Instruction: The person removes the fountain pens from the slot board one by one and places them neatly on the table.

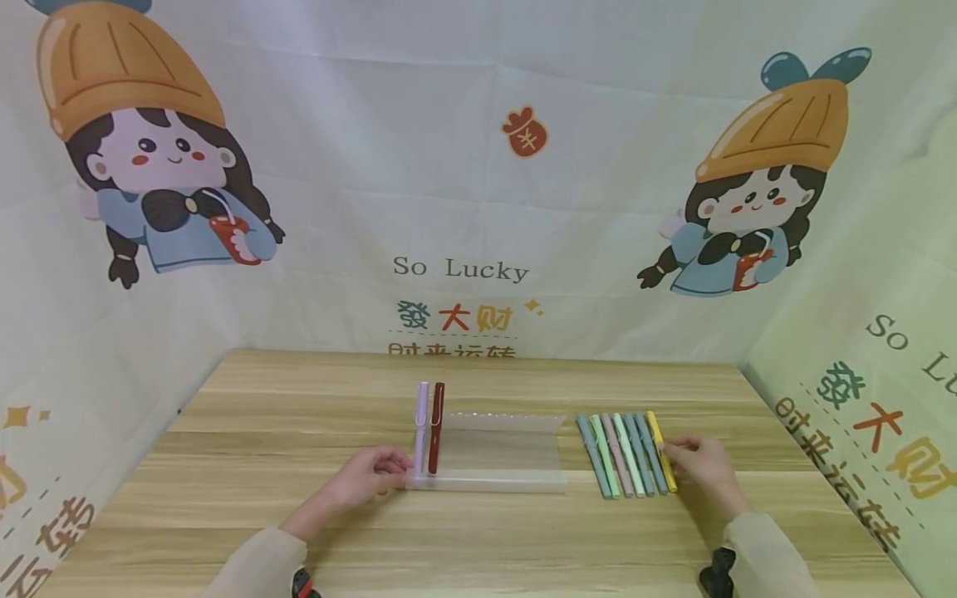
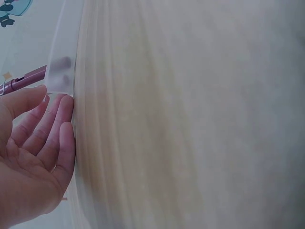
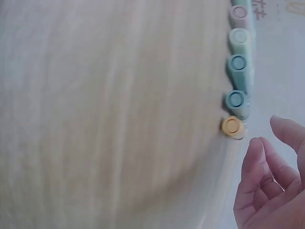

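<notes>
My left hand point(image 1: 368, 477) is at the left end of a clear plastic sleeve point(image 1: 501, 453), pinching its near corner between thumb and fingers. In the left wrist view the thumb lies by the frosted edge strip point(image 2: 62, 67). A lilac pen point(image 1: 421, 423) and a dark red pen point(image 1: 437, 428) lie side by side on the sleeve's left part, tucked at their near ends toward the strip. My right hand point(image 1: 706, 467) is at the yellow pen point(image 1: 661, 453), thumb and forefinger apart in the right wrist view. Whether the fingertips touch that pen cannot be told.
Left of the yellow pen lies a row of several pens in blue-green, a pale green pen point(image 1: 604, 457) and a mauve pen point(image 1: 617, 457) among them. All rest on a wood-grain table point(image 1: 478, 548). A printed cloth point(image 1: 478, 191) hangs behind and along the sides.
</notes>
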A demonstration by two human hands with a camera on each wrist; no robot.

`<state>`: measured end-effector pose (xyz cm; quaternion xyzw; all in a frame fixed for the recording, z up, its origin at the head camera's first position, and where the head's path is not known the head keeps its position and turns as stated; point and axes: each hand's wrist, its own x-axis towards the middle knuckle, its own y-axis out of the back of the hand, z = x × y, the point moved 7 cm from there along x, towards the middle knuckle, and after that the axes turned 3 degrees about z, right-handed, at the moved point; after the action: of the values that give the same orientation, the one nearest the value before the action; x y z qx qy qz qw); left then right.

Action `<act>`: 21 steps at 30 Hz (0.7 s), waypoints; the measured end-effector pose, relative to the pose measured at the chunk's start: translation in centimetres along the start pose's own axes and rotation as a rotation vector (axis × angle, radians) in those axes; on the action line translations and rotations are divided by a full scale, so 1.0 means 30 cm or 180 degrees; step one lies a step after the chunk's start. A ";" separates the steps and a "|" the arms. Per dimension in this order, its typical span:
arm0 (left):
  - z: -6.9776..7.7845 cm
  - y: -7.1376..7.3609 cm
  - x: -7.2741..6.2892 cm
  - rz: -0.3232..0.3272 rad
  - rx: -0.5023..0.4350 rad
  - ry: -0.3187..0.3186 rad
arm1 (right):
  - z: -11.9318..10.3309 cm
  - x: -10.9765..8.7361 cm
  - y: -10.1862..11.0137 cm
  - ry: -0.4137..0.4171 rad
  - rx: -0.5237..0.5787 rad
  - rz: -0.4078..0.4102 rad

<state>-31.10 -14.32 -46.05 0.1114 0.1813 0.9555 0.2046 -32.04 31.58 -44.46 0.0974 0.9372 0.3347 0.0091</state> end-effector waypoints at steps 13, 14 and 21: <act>-0.007 -0.002 0.005 0.0083 0.0131 0.0276 | -0.104 -0.021 -0.069 0.0169 0.0112 -0.0134; -0.007 -0.001 0.005 0.0084 0.0138 0.0272 | -0.112 -0.023 -0.082 0.0181 0.0142 -0.0155; -0.005 0.000 0.004 0.0072 0.0116 0.0271 | -0.176 -0.042 -0.168 0.0332 0.0326 -0.0270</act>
<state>-31.24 -14.31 -46.16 0.0764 0.2058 0.9581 0.1838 -32.12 24.24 -43.59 0.0404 0.9556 0.2902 -0.0306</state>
